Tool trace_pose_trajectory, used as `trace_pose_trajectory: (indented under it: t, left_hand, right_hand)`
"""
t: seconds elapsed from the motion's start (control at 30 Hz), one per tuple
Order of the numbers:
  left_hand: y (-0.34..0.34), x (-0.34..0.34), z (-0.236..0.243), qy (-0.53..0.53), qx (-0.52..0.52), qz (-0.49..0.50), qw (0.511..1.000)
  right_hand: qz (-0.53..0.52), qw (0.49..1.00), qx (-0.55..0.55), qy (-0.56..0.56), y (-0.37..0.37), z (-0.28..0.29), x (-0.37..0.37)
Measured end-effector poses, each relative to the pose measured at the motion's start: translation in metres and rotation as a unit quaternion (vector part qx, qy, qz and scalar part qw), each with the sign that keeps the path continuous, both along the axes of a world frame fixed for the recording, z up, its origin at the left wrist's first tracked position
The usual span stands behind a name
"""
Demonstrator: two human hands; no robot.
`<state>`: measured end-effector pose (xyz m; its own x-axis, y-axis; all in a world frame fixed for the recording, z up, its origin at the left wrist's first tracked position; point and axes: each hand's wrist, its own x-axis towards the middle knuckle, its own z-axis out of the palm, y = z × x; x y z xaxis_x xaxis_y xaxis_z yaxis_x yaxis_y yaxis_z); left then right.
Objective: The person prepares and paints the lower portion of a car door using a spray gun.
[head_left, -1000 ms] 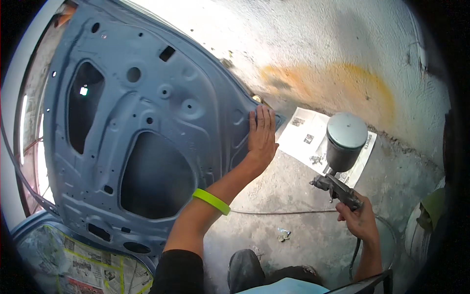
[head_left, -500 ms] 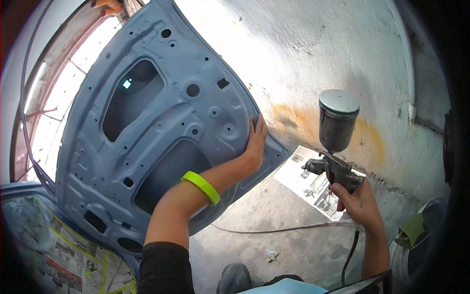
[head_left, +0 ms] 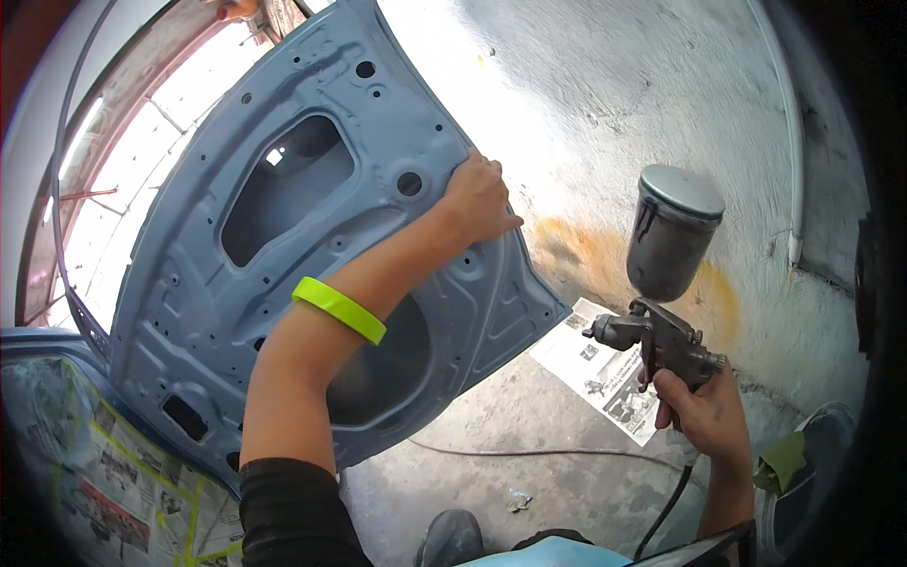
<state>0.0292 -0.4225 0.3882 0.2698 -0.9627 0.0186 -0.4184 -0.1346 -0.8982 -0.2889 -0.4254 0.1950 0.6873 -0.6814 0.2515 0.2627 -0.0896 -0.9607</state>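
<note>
A blue-grey car hood, its pressed inner side with several holes facing me, stands tilted up at the left and centre. My left hand reaches across it and grips its right edge, the fingers curling over the rim. A yellow-green band circles that forearm. At the right, my right hand is closed round the handle of a dark spray gun. Its grey cup with a silver lid sits on top, leaning slightly right. The nozzle points left, toward the hood, and stays apart from it.
Newspaper lies on the concrete floor by the rough white wall. A hose crosses the floor. Masking paper and tape cover a car part at lower left. A green cloth hangs on a round container at lower right.
My left hand has moved up along the hood's edge and now curls over it. The hood appears shifted slightly right. The spray gun appears closer and its cup more tilted.
</note>
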Motion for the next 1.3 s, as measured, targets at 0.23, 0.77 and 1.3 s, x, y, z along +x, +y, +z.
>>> trace_pose_trajectory:
  t: [0.23, 0.77, 1.3]
  left_hand:
    - [0.047, 0.020, -0.023, 0.032, -0.042, -0.248, 0.967]
    - [0.177, 0.004, -0.233, 0.476, -0.055, -0.136, 0.867]
    - [0.281, -0.082, -0.321, 0.876, -0.451, 0.075, 0.151]
  right_hand:
    - [0.010, 0.998, 0.050, -0.030, 0.009, -0.005, -0.006]
    - [0.033, 0.992, 0.122, 0.023, 0.067, -0.080, 0.039]
    - [0.079, 0.995, -0.010, 0.060, 0.184, -0.157, 0.111]
